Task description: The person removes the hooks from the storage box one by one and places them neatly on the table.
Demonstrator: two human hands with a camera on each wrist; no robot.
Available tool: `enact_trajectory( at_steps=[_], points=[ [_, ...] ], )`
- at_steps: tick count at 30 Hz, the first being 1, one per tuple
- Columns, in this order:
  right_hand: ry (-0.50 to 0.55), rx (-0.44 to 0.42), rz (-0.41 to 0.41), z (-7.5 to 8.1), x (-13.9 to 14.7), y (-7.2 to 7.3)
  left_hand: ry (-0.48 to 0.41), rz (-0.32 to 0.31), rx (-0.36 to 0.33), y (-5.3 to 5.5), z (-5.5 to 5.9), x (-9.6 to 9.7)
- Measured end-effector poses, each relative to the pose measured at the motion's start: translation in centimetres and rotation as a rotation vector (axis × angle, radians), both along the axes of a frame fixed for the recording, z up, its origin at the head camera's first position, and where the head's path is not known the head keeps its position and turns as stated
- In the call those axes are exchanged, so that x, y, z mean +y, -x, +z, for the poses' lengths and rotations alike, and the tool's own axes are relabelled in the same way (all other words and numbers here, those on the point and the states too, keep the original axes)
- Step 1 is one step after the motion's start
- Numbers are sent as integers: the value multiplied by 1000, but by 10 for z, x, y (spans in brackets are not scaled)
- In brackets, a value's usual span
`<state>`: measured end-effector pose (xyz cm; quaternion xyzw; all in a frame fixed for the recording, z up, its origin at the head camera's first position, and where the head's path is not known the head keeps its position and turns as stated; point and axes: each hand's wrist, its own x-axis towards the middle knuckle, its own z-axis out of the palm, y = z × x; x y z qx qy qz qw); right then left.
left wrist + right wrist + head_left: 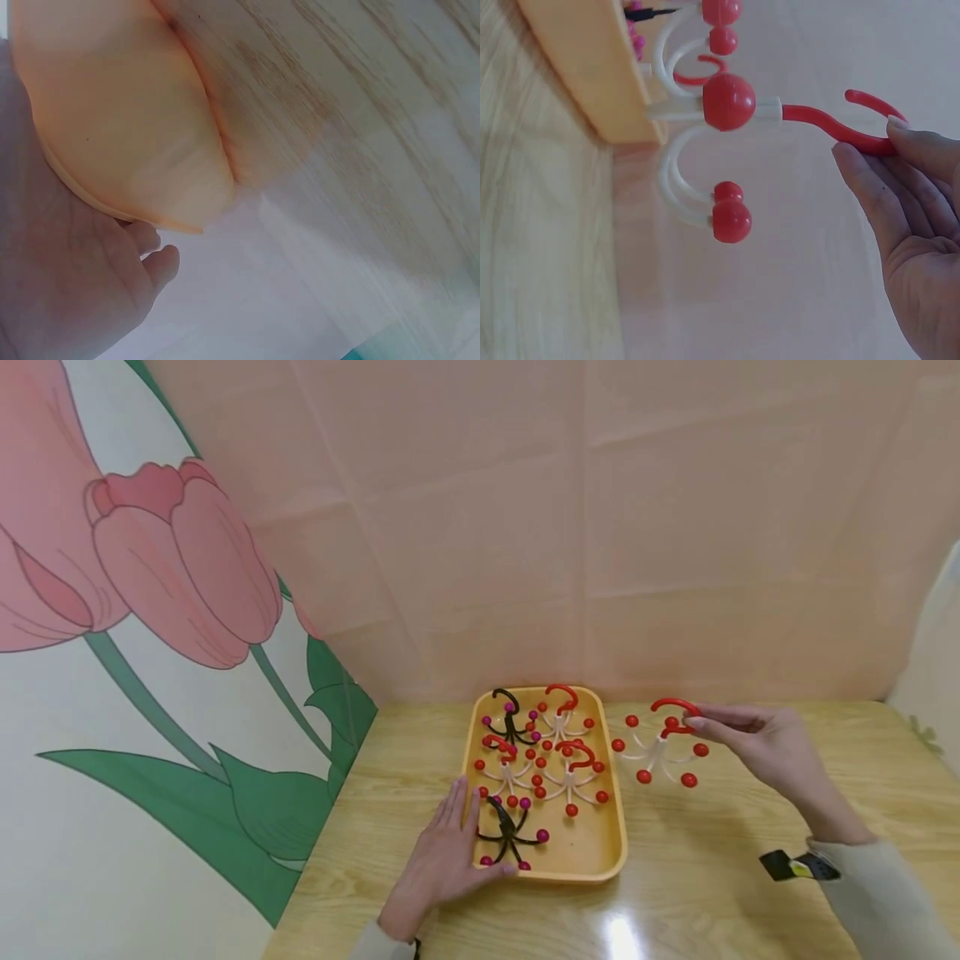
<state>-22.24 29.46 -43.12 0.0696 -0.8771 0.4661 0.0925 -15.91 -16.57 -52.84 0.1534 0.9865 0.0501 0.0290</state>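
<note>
My right hand (776, 752) pinches the red hook of a white multi-arm hanging hook (678, 703) between thumb and fingers. It hangs just right of the yellow tray (581, 858), its curled white arms ending in red balls. In the right wrist view, thumb and forefinger meet on the red hook (817, 116). My left hand (442, 852) lies against the tray's near left side, fingers extended and thumb at the near rim. Inside the tray are several white hanging hooks with red balls (572, 810) and two black ones with magenta balls (507, 827).
The tray stands on a light wooden table (697, 893). Behind it hangs a creased pinkish cloth (600, 527). On the left, a white wall carries a painted pink tulip (187, 560) with green leaves. A small dark tag (798, 865) sits at the right sleeve cuff.
</note>
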Motion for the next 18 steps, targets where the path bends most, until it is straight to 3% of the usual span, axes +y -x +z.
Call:
enact_trajectory(
  at_steps=[11, 18],
  points=[
    [-24, -48, -16, -25, 17, 36, 3, 1, -8, 1, 0, 1],
    [-27, -18, -19, -37, 17, 61, 5, -1, 3, 1, -1, 0]
  ],
)
